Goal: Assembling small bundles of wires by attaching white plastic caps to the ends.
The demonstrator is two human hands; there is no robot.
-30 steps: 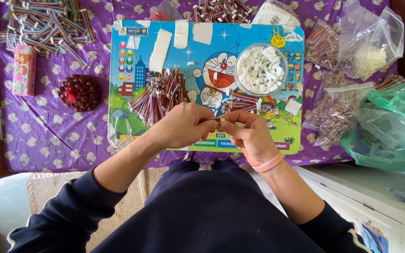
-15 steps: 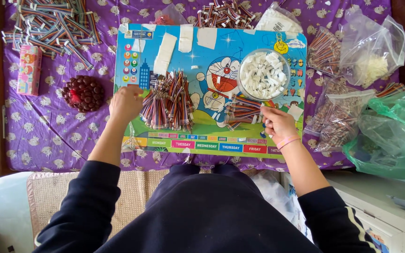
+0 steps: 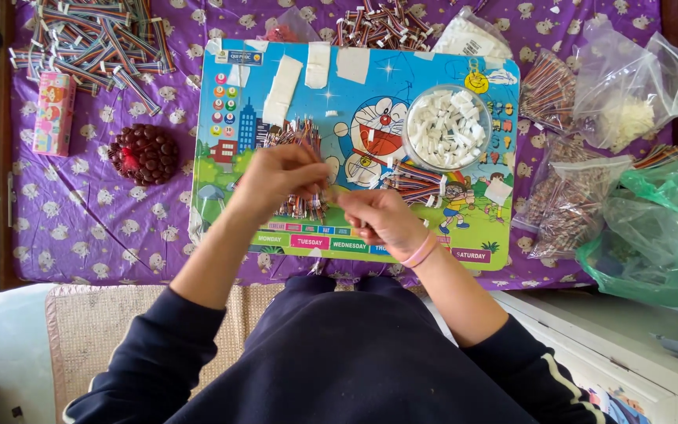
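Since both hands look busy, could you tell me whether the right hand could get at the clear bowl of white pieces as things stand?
Probably yes: the bowl sits open-topped just beyond the right hand, with only a small wire bundle between.

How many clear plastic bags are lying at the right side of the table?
3, as far as shows: one holding white bits at the far right, one of striped pieces beside the bowl, one nearer the green bag, which may hide more.

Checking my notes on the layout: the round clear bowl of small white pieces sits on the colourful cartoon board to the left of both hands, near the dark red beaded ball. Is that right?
Not quite. The head view shows the round clear bowl of small white pieces on the colourful cartoon board up and right of the hands; the dark red beaded ball lies far left.
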